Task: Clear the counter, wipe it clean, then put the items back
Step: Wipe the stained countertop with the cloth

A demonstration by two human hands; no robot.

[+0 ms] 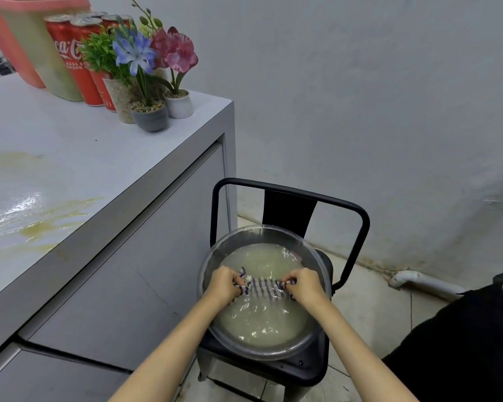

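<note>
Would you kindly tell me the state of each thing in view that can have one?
Cloth: wet, pulled taut between the left hand and right hand, which both grip it.
Bowl: upright on the chair, part full of cloudy water.
Counter: wet, with yellowish smears.
Cans: upright, at the counter's far end.
Flower pots: upright beside the cans.

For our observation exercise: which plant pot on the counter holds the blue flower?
The dark grey pot, frontmost of the three. The white pot beside it holds the pink flower; the taller speckled pot behind holds green leaves.
</note>
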